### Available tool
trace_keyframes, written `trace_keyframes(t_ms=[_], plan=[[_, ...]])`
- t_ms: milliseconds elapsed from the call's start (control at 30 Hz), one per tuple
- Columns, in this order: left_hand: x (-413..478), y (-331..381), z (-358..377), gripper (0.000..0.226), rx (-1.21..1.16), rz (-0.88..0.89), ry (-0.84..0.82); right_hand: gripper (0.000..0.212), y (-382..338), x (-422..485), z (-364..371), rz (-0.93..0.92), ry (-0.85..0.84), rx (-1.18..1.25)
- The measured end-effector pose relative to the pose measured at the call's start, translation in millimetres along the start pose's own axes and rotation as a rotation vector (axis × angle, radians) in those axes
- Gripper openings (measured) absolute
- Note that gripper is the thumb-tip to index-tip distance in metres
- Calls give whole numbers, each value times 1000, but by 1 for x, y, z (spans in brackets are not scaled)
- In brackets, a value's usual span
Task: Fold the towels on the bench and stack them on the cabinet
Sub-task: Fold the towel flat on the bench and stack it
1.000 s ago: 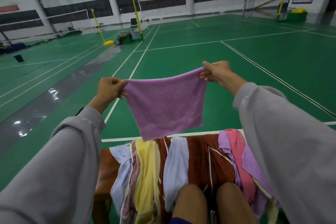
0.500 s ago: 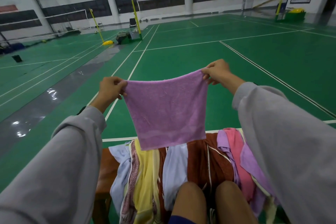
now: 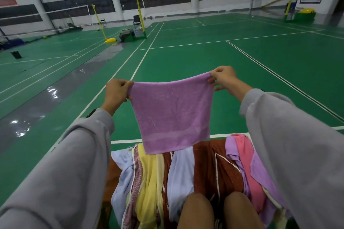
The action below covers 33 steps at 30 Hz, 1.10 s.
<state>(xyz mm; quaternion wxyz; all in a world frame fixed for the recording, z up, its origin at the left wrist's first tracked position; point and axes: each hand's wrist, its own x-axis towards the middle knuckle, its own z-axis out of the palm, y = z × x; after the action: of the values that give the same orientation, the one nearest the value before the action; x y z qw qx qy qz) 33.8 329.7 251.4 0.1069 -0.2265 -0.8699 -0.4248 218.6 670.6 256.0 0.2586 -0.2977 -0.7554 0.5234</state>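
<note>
Your left hand (image 3: 117, 93) and right hand (image 3: 222, 78) each pinch one top corner of a single purple towel (image 3: 171, 113), spread above a pile (image 3: 219, 169) on the bench (image 3: 114, 171), too tangled to count.

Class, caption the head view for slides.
Left hand and right hand pinch a purple terry towel by its top corners above heaped towels.

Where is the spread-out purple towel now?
Centre of the head view: the purple towel hangs between the left hand and right hand, which pinch its top corners, above the towel pile on the bench.
</note>
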Motion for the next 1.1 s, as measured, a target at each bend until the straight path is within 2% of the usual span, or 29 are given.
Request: trace_keyframes(t_ms=[167, 400, 533, 667, 767, 900, 1000, 1100], plan=[[7, 4, 0, 24, -117, 18, 78, 12, -10, 1, 3, -17, 19, 131], [-19, -3, -17, 23, -178, 5, -28, 11, -7, -32, -11, 41, -27, 91], [-58, -15, -21, 26, -97, -7, -238, 21, 10, -59, -25, 152, -170, 7], [-87, -29, -32, 29, 82, 30, -386, 20, 26, -86, -42, 270, -393, -186], [-100, -37, -44, 31, 57, -29, -532, 21, 38, -107, -54, 385, -566, -358], [-135, -40, -49, 29, 30, -135, -813, 33, 61, -136, -60, 519, -733, -528], [-161, -45, -42, 25, 81, -198, -983, 32, 82, -156, -58, 556, -784, -547], [-178, -53, -29, 21, 166, -225, -1059, 22, 96, -169, -52, 512, -778, -538]])
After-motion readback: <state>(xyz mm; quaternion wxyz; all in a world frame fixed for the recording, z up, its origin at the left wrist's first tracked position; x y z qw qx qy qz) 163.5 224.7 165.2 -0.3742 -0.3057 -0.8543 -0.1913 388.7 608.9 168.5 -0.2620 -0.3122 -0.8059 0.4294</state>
